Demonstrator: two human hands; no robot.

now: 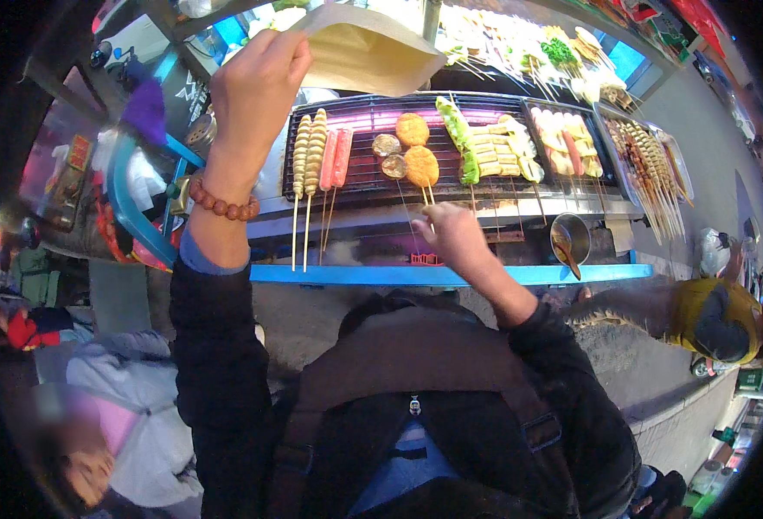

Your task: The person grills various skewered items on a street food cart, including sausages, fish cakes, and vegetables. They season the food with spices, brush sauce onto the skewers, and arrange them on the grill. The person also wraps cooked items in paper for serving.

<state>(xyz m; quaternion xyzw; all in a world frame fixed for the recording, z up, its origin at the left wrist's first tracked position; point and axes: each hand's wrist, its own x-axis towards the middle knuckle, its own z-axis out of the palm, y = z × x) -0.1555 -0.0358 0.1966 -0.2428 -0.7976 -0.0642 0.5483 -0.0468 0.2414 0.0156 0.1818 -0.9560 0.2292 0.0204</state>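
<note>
My left hand, with a bead bracelet at its wrist, grips the edge of a brown paper bag above the grill's far left part. At the front of the grill, my right hand has its fingers around the sticks below a round breaded patty. Another patty and dark round slices lie beside it. Spiral-cut skewers and pink sausage skewers lie to the left. A lettuce skewer and pale rolled skewers lie to the right.
A metal pot with a brush or spoon stands at the grill's front right. A blue rail runs along the near side. A tray of skewers sits far right. People stand at left and right.
</note>
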